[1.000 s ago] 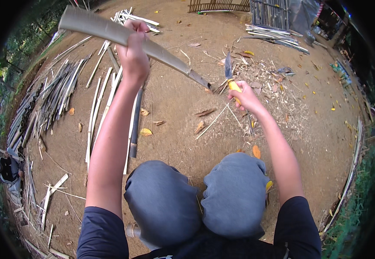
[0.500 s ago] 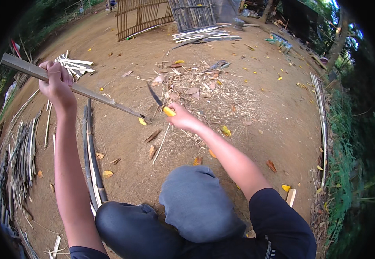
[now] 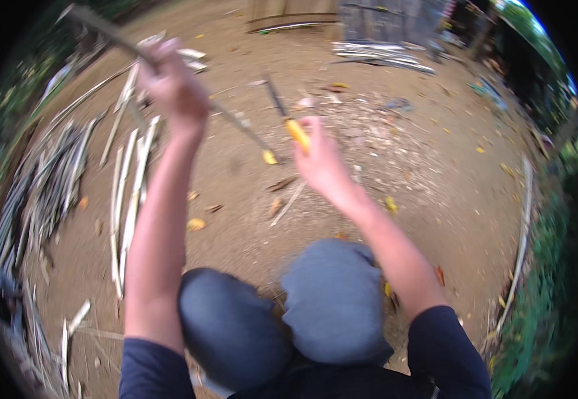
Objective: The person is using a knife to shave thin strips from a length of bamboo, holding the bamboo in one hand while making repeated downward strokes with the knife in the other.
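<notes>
My left hand [image 3: 174,90] is wrapped round a long, squared wooden or bamboo stick [image 3: 111,33]. The stick slants from the upper left down toward the middle, its lower end close to a yellow leaf [image 3: 270,157] on the ground. To the right, my right hand [image 3: 320,158] grips a knife by its yellow handle [image 3: 297,135]. The dark blade [image 3: 275,94] points up and away, apart from the stick. Motion blurs both hands and the stick.
Pale split strips [image 3: 129,206] lie on the dirt at left, beside a heap of thin dark strips [image 3: 43,179]. Wood shavings [image 3: 395,149] cover the ground beyond my right hand. More strips [image 3: 385,54] are stacked farther back. Greenery [image 3: 542,306] borders the right side.
The whole view has shifted, so the ground and both hands appear farther right. The stick slants more steeply, and the knife has lifted away from me. Both grips are kept.
</notes>
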`<state>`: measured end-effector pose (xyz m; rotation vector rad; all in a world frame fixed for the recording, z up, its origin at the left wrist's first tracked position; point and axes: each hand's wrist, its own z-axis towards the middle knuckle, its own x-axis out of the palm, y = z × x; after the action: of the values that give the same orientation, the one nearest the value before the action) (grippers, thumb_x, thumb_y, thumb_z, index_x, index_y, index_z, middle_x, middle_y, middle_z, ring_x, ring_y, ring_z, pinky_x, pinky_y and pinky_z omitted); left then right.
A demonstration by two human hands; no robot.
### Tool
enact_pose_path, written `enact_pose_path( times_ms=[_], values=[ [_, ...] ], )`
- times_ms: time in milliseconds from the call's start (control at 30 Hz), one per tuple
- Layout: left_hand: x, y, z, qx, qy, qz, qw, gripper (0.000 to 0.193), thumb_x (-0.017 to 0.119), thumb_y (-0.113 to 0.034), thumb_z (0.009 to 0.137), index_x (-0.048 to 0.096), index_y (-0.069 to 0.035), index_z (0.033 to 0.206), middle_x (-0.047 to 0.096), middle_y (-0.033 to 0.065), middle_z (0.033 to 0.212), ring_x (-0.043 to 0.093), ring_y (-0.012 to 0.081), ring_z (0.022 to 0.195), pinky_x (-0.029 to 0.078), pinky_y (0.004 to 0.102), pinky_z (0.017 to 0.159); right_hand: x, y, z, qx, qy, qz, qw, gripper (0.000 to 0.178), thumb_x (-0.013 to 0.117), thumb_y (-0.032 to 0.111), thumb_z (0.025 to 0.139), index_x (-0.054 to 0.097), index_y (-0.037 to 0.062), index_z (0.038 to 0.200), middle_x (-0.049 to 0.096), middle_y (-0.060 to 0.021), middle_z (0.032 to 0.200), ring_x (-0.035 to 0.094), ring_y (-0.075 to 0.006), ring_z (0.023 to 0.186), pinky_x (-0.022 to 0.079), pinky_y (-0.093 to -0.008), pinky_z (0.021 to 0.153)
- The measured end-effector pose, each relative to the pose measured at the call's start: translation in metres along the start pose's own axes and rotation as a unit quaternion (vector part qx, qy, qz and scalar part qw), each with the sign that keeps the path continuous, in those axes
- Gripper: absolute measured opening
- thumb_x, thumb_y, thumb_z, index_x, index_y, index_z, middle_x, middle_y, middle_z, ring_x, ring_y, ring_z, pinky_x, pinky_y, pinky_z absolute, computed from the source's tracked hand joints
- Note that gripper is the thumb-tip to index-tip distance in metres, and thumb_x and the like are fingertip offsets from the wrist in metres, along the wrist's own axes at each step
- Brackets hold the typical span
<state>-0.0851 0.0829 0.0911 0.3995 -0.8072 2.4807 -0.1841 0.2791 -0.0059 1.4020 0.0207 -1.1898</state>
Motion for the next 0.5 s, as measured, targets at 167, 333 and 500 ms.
enact_pose_path(
  times_ms=[167,333,500],
  values=[
    [0.002,-0.007,-0.002,0.018,0.024,-0.028,0.999,0.019,0.055,-0.017,0.097,0.044,-0.008,0.084,0.041,-0.0045,0.067,0.039,0.0050,0.056,0.031,0.0243,0.049,0.007,0.018,-0.014,-0.027,0.042,-0.055,0.997,0.030,0.057,0.011,0.095,0.053,-0.0008,0.122,0.068,-0.0259,0.075,0.071,-0.0422,0.073,0.057,-0.0503,0.065],
    [0.012,-0.017,-0.006,0.033,0.016,-0.050,0.998,0.023,0.057,-0.015,0.096,0.040,-0.008,0.082,0.040,-0.0047,0.066,0.038,0.0041,0.056,0.031,0.0238,0.049,0.014,0.020,-0.018,-0.106,0.006,-0.088,0.990,0.024,0.059,0.013,0.094,0.059,-0.0010,0.114,0.068,-0.0257,0.071,0.071,-0.0429,0.071,0.058,-0.0497,0.066],
    [0.008,-0.008,-0.008,0.024,0.022,-0.069,0.997,0.024,0.058,-0.016,0.095,0.041,-0.007,0.082,0.038,-0.0056,0.067,0.036,0.0036,0.059,0.030,0.0234,0.051,0.009,0.025,-0.011,-0.137,0.010,-0.131,0.982,0.021,0.059,0.011,0.094,0.061,-0.0008,0.112,0.068,-0.0245,0.070,0.072,-0.0395,0.069,0.059,-0.0470,0.063]
  ],
)
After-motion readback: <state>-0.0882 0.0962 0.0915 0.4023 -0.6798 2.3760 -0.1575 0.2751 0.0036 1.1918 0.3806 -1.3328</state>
